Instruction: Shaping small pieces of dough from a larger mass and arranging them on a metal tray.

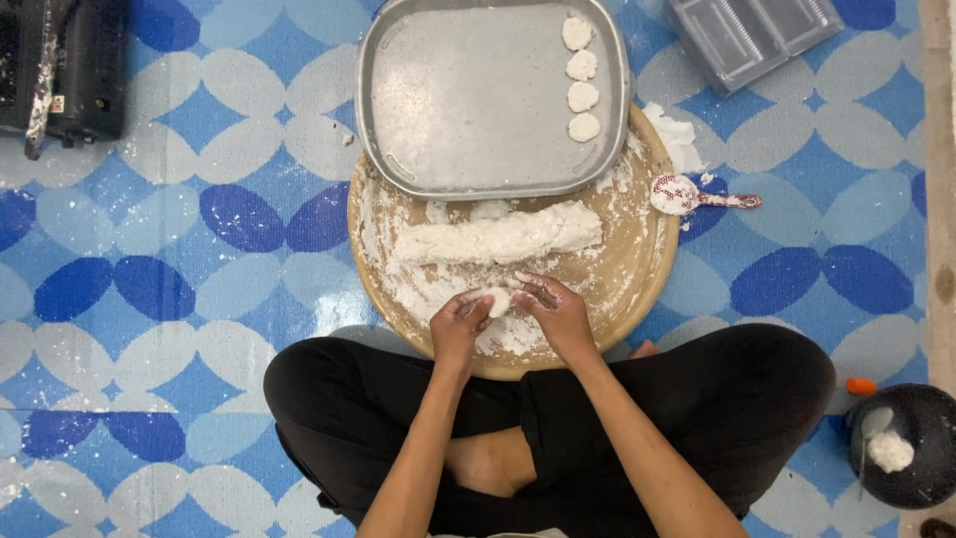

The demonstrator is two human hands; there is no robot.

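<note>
I sit cross-legged on a blue patterned mat before a round wooden board [637,269] dusted with flour. My left hand [460,324] and my right hand [556,311] meet over its near edge, both pinching a small white dough piece [497,300] between the fingers. A long roll of white dough [498,239] lies across the board's middle. Beyond it a grey metal tray [468,110] rests partly on the board, with several flattened dough discs [581,80] lined along its right side.
A patterned spoon [687,196] lies right of the board. A grey plastic container [747,30] is at the top right. A dark bowl [911,438] with white dough sits at the lower right, and a black appliance [60,70] at the top left.
</note>
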